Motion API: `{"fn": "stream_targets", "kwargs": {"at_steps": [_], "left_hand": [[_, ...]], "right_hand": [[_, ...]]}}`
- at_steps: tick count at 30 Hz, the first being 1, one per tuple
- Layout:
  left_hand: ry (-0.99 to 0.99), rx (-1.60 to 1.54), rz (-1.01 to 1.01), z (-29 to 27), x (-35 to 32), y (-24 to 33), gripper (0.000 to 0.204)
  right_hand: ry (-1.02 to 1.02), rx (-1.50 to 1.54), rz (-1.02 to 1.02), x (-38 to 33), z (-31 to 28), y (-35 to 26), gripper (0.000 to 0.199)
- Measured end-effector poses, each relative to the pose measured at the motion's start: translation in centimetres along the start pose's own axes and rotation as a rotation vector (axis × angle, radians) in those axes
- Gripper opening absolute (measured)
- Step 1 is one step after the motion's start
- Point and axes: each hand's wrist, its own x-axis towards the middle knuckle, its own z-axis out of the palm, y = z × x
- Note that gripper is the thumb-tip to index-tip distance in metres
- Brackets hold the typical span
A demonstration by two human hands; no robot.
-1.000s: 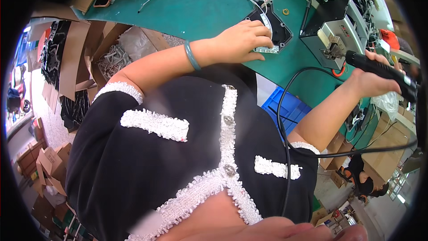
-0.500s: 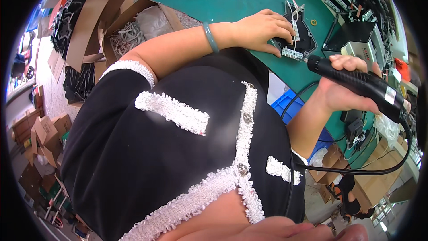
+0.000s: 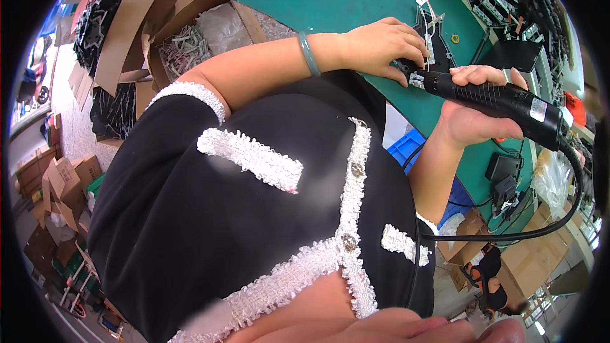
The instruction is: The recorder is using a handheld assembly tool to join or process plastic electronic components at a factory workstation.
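Note:
My right hand (image 3: 478,121) is wrapped around a black electric screwdriver (image 3: 502,105) with a ribbed grip and a cable at its rear. The screwdriver's nose points left and sits over the near edge of a black frame-like part (image 3: 441,49) on the green bench. A small silvery metal piece (image 3: 416,80) shows at that edge, partly covered by the nose. Holding the part down, my left hand (image 3: 384,44) has bent fingers over its left side and the thumb beside the metal piece. A white cable (image 3: 428,27) with a tag lies across the part. The screwdriver's tip is hidden.
A small yellow ring (image 3: 455,39) lies on the green bench (image 3: 343,0). Many black and metal parts (image 3: 502,6) are heaped at the far right, near a black box (image 3: 518,56). Left of the bench stands an open carton (image 3: 248,22) with white cables. The screwdriver cable (image 3: 495,237) loops past my body.
My right hand has brought the screwdriver left and slightly up, so its nose now covers part of the metal piece. My left hand remains on the black part, shifted slightly in view.

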Motion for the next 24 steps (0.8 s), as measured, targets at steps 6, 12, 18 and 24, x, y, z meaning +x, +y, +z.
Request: {"fn": "stream_targets", "kwargs": {"at_steps": [6, 12, 18, 24], "left_hand": [[-0.043, 0.003, -0.023, -0.1, 0.0, -0.1, 0.040], [-0.046, 0.010, -0.021, -0.2, 0.2, 0.0, 0.041], [-0.074, -0.023, 0.002, -0.2, 0.2, -0.3, 0.040], [-0.025, -0.419, 0.043, -3.7, 0.6, -2.0, 0.032]], "right_hand": [[-0.117, -0.063, -0.028, 0.0, 0.5, 0.0, 0.089], [-0.207, -0.073, -0.020, 0.1, 0.7, 0.4, 0.089], [-0.205, -0.040, 0.002, 0.0, -0.1, 0.5, 0.090], [0.239, -0.166, -0.094, 0.0, -9.1, -4.0, 0.087]]}}
